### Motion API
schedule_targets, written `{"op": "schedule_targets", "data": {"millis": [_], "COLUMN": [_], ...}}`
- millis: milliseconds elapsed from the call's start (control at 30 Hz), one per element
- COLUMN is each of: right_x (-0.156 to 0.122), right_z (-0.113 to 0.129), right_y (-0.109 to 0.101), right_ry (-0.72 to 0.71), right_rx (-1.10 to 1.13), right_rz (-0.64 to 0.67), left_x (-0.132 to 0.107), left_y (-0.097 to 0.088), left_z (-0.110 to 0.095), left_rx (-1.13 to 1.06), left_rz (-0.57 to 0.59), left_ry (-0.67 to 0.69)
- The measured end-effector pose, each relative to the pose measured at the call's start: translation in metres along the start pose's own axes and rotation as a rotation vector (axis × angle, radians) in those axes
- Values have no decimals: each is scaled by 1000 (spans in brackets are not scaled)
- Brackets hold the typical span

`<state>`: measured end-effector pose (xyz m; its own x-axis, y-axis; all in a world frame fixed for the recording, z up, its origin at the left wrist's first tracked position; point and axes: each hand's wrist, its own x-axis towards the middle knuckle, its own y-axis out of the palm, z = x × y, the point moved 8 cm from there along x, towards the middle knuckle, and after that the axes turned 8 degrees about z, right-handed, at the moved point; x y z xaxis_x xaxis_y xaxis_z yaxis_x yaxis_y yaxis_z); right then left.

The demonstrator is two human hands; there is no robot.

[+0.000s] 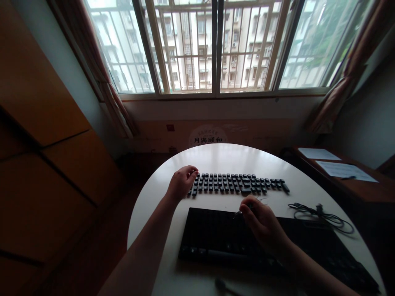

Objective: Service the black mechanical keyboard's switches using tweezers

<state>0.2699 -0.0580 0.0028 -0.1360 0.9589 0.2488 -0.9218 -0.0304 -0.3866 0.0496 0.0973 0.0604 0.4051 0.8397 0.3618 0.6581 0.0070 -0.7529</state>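
On a round white table (222,158) lie rows of loose black keycaps (237,183), set out like a keyboard layout. Nearer me sits a black keyboard base (216,236) with its caps off. My left hand (181,183) reaches to the left end of the keycap rows, fingers curled and pinching at a cap in the top corner. My right hand (261,224) hovers over the keyboard base, fingers closed on a small thin wire tool (239,213), probably a keycap puller.
A coiled black cable (321,213) lies at the table's right. A dark small object (220,284) sits at the near edge. A side desk with papers (339,168) and a pen stands to the right. Barred windows and curtains lie ahead, wooden cabinets to the left.
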Motion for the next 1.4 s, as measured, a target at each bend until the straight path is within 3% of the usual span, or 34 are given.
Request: {"op": "schedule_targets", "data": {"millis": [267,400,767,1400], "right_x": [0,0,-1,0], "right_z": [4,7,7,9], "right_y": [0,-1,0,5], "right_ry": [-22,-32,-33,-36], "right_rx": [-45,-55,-62,-45], "right_rz": [-6,-16,-7,27], "left_x": [-3,-4,-3,-4], "left_y": [16,18,23,23], "left_z": [2,3,1,0], "left_rx": [10,-6,154,82], "left_rz": [223,269,290,293], "left_ry": [12,3,21,21]}}
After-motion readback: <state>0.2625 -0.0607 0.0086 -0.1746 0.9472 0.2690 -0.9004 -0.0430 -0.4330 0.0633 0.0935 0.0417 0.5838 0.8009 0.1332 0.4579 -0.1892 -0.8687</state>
